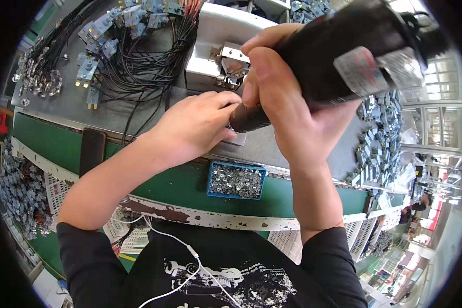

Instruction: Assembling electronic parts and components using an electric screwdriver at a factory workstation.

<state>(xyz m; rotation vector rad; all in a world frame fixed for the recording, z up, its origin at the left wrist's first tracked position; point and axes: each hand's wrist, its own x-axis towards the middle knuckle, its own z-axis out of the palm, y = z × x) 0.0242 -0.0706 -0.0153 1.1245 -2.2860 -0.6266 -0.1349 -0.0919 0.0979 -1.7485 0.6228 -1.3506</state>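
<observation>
My right hand (pixel 292 97) is wrapped round a black power screwdriver (pixel 339 51) with a silver label, held slanting across the bench. Its narrow dark nose (pixel 249 117) points down and left toward my left hand (pixel 195 123). The left fingers are curled together at that nose; what they pinch there, if anything, is hidden. Just beyond both hands, a metal fixture (pixel 233 66) with shiny clamp parts sits on a white block (pixel 210 31).
A blue tray (pixel 209 187) of small metal pieces stands on the green bench edge (pixel 179 182). Black wires (pixel 149 72) with grey-blue switch-like parts (pixel 102 25) spread at the far left. More grey-blue parts (pixel 377 138) lie in a heap at right. A dark phone-like slab (pixel 92 149) rests at left.
</observation>
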